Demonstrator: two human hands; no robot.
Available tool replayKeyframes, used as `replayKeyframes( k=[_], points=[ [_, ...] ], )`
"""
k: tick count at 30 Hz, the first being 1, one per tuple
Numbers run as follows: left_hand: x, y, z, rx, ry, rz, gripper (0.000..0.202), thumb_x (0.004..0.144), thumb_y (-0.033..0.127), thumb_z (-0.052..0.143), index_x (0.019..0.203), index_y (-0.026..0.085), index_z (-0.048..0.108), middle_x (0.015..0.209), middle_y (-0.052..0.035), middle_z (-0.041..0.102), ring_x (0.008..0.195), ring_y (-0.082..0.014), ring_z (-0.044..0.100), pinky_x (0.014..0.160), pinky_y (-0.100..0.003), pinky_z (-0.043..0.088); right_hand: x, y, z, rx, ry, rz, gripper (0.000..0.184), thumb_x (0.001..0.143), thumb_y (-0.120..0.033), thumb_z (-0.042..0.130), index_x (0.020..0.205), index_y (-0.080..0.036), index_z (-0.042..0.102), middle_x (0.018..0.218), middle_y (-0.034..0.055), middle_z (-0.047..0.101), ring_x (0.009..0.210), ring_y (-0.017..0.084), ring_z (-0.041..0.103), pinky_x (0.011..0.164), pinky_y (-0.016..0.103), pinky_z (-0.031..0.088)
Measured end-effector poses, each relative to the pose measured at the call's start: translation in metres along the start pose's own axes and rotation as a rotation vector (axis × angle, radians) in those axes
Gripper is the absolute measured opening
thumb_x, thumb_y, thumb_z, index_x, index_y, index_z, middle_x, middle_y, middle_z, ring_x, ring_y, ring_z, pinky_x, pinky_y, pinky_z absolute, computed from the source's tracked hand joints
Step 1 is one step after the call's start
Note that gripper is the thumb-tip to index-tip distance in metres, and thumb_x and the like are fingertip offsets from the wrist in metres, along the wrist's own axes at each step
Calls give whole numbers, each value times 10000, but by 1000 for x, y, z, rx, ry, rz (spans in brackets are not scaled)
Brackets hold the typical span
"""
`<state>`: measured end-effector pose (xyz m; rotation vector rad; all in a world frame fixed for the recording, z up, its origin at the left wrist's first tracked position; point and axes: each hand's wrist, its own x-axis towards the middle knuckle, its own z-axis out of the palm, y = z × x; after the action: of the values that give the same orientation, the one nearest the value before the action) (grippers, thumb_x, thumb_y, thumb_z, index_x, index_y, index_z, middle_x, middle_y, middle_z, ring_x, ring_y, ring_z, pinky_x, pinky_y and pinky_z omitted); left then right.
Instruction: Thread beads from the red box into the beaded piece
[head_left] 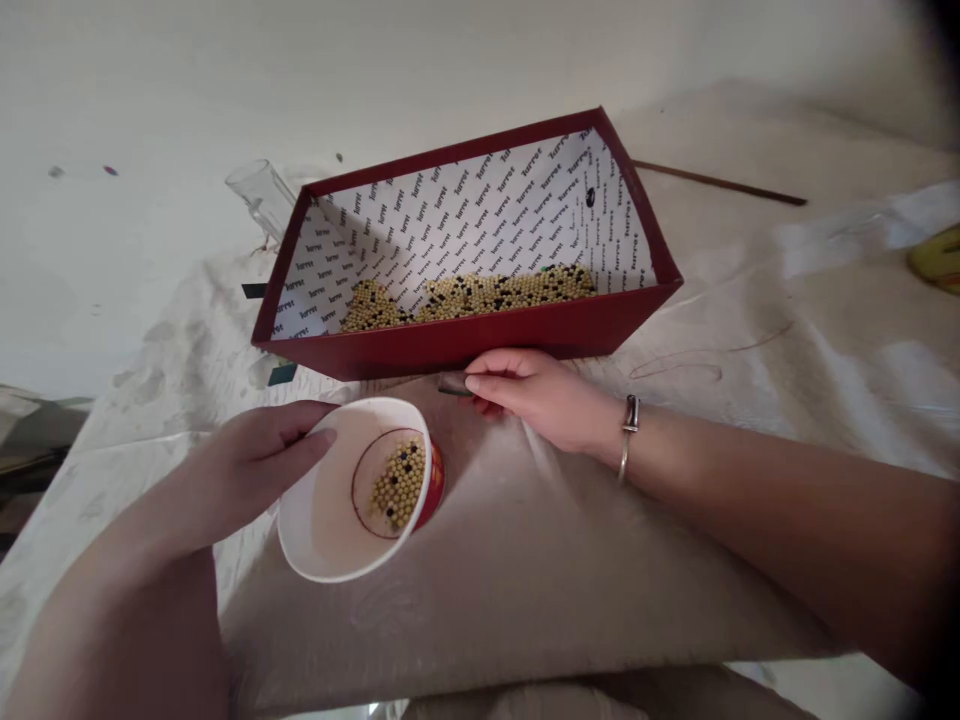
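Observation:
A white paper cup with a red outside is tilted with its mouth toward me, and my left hand grips it by the rim. Yellow beads with a few dark ones lie at its bottom. My right hand pinches a small dark flat piece between thumb and fingers, close to the front wall of a red box. What the piece is, I cannot tell. Inside the box, lined with printed white paper, yellow and black beads are heaped along the near side.
Behind the box's left end a clear glass leans over. A thin brown stick lies to the right of the box, and a loose thread nearer me. A yellowish object is at the right edge. A crumpled pale cloth covers the table.

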<state>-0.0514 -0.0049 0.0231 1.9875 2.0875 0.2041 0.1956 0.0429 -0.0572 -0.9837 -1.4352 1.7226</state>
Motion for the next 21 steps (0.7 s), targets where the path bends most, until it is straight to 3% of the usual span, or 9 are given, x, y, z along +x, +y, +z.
replayKeyframes(
  k=[3,5,12,16,19,21],
  points=[
    [-2,-12,0,-98,-204,-66,430,758,525,452,1061,240,561,921,23,651,794,-172,565,655,-233,453,0,-1,1,40,7,11,121,780,-252,505,801,-156,576,723,6,597,598,68,511,569,199,429],
    [-3,-21,-1,-162,-253,-114,398,773,485,470,1105,274,528,982,46,633,820,-155,570,680,-220,452,-1,-1,1,53,10,-2,122,782,-256,499,785,-157,571,746,17,615,597,68,503,563,201,426],
    [-15,-38,1,-287,-148,-282,400,780,477,469,1089,233,541,780,76,634,715,-99,554,620,-172,427,-4,0,1,21,11,-43,135,789,-283,489,769,-171,562,746,11,619,572,66,477,539,203,405],
    [-19,-35,5,-314,-39,-284,407,773,452,485,1081,195,550,747,73,631,655,-64,531,571,-138,395,-4,0,2,1,22,-46,133,784,-276,496,745,-166,561,714,6,611,568,64,476,529,194,400],
    [-15,-25,9,-299,-25,-230,375,776,410,491,1069,188,564,719,71,638,622,-56,537,540,-129,395,-3,0,2,15,22,-35,125,782,-268,497,763,-163,561,730,9,618,564,61,480,529,193,403],
    [-13,-17,12,-174,106,-165,314,763,388,514,994,199,611,675,81,636,587,-47,541,519,-120,398,-4,0,3,10,27,-30,121,780,-263,498,777,-163,565,752,14,625,560,59,480,524,192,402]
  ],
)
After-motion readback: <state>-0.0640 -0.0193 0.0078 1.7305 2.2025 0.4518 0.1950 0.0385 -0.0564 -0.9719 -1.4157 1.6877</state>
